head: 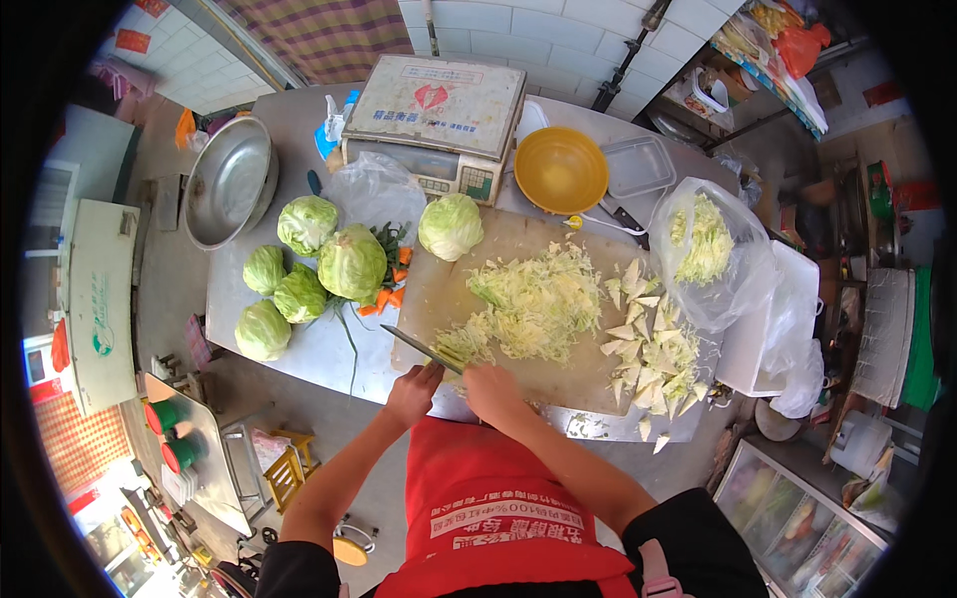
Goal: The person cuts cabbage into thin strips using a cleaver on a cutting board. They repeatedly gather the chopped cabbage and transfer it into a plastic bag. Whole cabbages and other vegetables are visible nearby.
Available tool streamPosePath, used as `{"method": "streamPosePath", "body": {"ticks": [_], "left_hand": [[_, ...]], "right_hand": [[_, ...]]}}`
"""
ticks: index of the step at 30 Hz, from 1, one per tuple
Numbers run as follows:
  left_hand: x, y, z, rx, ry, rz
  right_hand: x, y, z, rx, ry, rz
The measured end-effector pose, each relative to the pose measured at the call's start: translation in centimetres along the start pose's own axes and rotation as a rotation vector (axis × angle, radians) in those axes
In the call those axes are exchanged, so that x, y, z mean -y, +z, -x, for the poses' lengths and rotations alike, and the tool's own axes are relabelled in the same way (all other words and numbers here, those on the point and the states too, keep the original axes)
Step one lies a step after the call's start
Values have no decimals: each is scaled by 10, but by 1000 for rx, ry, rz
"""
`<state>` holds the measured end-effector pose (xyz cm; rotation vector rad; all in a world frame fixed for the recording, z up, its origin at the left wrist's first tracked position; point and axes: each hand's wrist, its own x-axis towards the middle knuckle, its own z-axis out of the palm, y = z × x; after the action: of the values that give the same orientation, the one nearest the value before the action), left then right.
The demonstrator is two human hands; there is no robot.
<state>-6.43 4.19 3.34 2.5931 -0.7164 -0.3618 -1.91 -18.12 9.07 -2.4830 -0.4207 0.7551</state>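
My right hand [492,389] grips a kitchen knife [422,349] whose blade points to the far left, over the near-left edge of the cutting board [426,299]. On the near side of the blade, my left hand [413,394] has its fingertips bent against or just beside it. Whether the left fingers pinch anything is hidden. Shredded cabbage [465,340] lies just beyond the blade, joining a larger heap of shreds [549,299] mid-board. At the board's far-left corner sits a whole cabbage [451,226]. Wedge-shaped cabbage core pieces [649,347] spread along its right side.
Several whole cabbages [351,261] and orange carrot pieces [383,300] lie to the left, near a metal basin [230,183]. Behind stand a weighing scale [437,108] and a yellow bowl [561,170]. A second knife [626,219] and a plastic bag of shreds [710,254] are at right.
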Motion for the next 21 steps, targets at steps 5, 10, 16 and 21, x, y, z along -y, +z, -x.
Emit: {"method": "streamPosePath", "body": {"ticks": [5, 10, 16, 21], "left_hand": [[3, 7, 8, -14, 10, -29], [-1, 10, 6, -70, 22, -29], [0, 12, 12, -134, 27, -18], [-8, 8, 8, -180, 13, 26]], "right_hand": [[-5, 22, -14, 16, -58, 24], [-9, 32, -15, -14, -24, -32], [-3, 17, 0, 17, -44, -30], [-26, 42, -21, -27, -1, -30]]}}
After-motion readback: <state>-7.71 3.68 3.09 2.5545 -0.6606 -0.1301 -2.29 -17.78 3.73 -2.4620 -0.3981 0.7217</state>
